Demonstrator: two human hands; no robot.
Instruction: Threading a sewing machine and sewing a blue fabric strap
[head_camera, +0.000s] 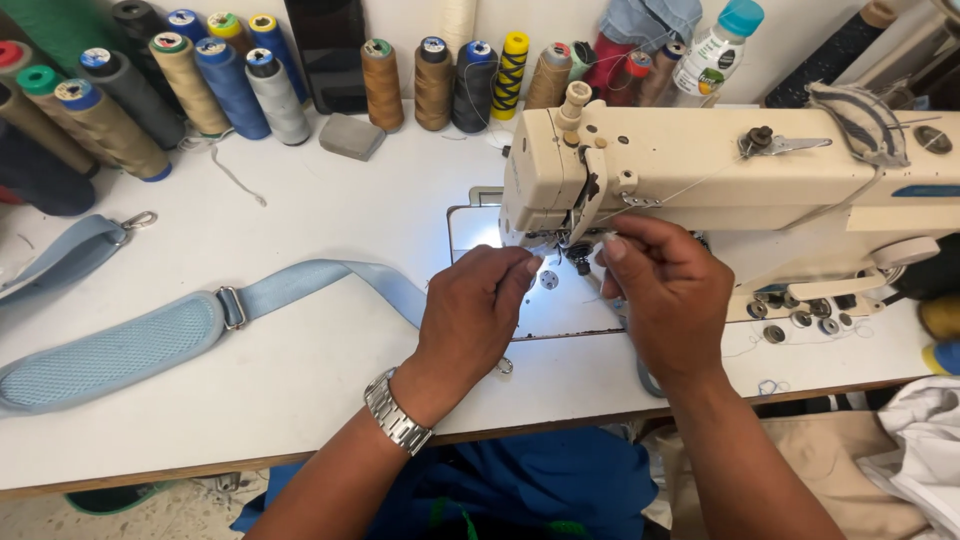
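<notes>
Hands at needle of sewing machine (690, 160) — left hand (475, 310) fingers pinched narrow, right hand (665, 290) fingers curled; held thing too small to tell. Blue strap (300, 285) lies left.

A pale blue strap (300, 285) is lying at nine o'clock of the cream sewing machine (700, 160); tan, blue and grey thread cones (230, 85) are standing at eleven o'clock.

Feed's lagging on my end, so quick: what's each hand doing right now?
Left hand: fingers pinched at the needle area of the sewing machine; what they hold cannot be told.
Right hand: fingers pinched beside the needle, apparently on thread; unclear.
</notes>
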